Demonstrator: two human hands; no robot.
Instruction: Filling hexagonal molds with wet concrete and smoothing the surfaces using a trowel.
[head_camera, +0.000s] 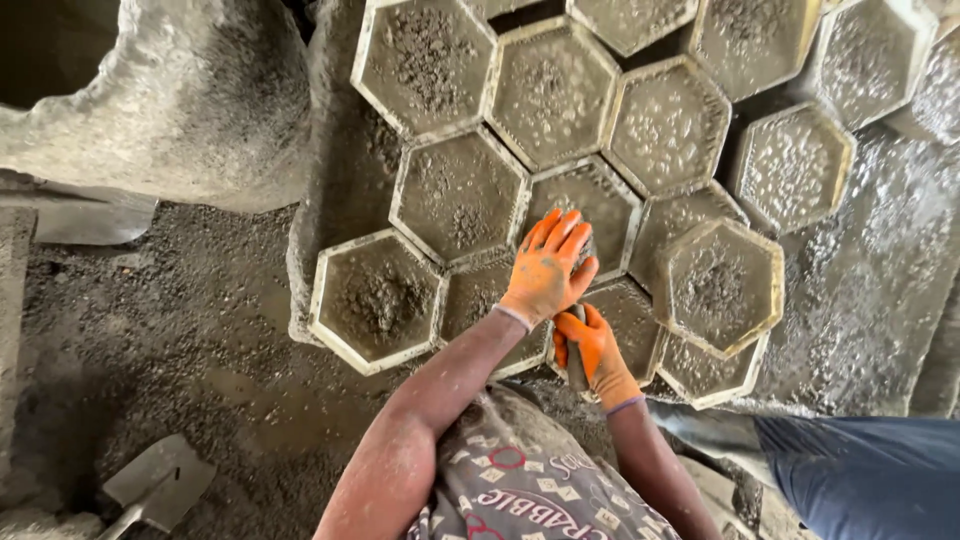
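Several hexagonal moulds filled with wet grey concrete lie packed side by side on a concrete-caked table. Both my hands wear orange gloves. My left hand is over the front middle moulds, with its fingers curled round a small grey lump that is mostly hidden. Just below it, at the table's front edge, my right hand grips a dark, narrow tool handle. The tool's working end is hidden. A nearer mould sits to the left of my hands.
A large drum crusted with concrete fills the upper left. A shovel blade lies on the wet gravel ground at lower left. Another person's blue trouser leg is at lower right, close to the table.
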